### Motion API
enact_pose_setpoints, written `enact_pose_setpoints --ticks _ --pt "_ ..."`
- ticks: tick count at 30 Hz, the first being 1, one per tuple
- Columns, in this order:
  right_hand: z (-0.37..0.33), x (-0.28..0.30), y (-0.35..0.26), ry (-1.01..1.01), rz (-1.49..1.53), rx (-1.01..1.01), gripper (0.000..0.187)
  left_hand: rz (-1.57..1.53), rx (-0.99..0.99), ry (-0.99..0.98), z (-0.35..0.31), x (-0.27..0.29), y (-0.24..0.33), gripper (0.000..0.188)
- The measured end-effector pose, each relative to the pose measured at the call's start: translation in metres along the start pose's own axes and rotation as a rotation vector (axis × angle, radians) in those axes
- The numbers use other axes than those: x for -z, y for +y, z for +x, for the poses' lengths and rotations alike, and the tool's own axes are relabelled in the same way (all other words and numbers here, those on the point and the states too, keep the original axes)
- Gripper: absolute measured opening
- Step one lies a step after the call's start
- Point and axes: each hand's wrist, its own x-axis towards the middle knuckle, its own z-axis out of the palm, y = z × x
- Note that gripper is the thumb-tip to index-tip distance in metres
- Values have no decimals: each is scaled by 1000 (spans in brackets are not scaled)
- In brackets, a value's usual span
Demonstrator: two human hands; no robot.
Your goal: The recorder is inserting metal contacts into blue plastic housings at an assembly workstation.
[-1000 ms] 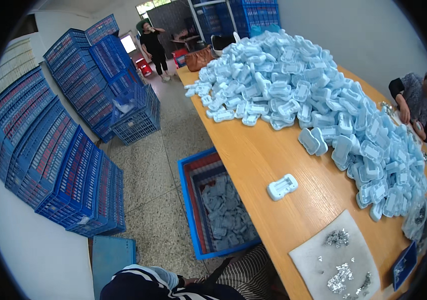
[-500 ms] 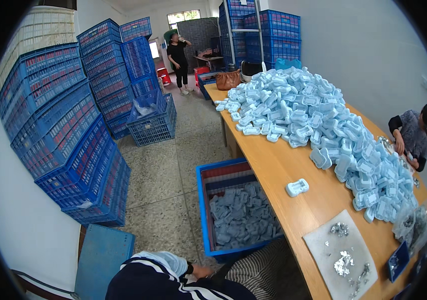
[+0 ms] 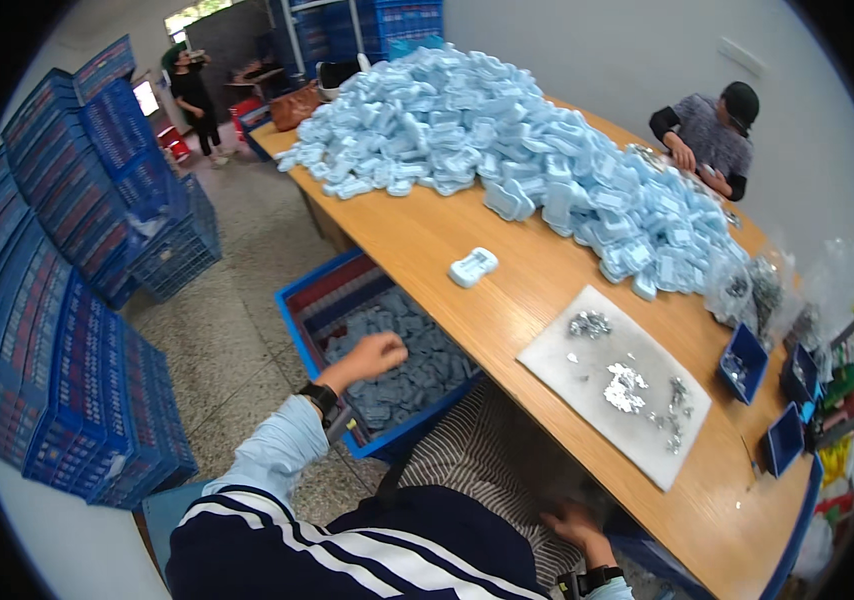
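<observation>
Many rounded plastic shells (image 3: 412, 390) lie beneath the left hand (image 3: 375, 357), right hand (image 3: 575, 522) beside striped cloth (image 3: 472, 450); I cannot tell either grip.

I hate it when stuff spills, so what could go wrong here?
The tall heap of light blue shells lies loose and reaches near the edge of the table, so some might slide off if bumped. The small silvery pieces lie loose on the white board and could scatter if brushed. The left hand appears over jumbled grey-blue pieces in the blue crate, so it might knock against them.
</observation>
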Motion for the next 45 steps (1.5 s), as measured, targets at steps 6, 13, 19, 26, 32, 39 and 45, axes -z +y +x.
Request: enact_pose_setpoints --ticks 6,13,19,26,32,39,45 --pt "-29 46 -99 139 22 147 38 -101 -88 274 69 25 51 26" --pt "-49 71 -129 570 -8 322 21 -34 80 373 61 9 -30 26" --pt "-32 98 -118 941 -237 247 32 -98 -49 598 94 32 32 29" --pt "-14 103 -95 1021 -422 81 63 209 -154 278 145 -2 73 66" --pt "-12 101 -87 1035 -388 46 56 371 -96 119 164 -33 92 89" --pt "-9 101 -86 1077 -336 56 47 386 -40 214 173 -40 89 72" --pt "-4 105 -84 1085 -265 31 41 354 -251 395 176 -35 94 51"
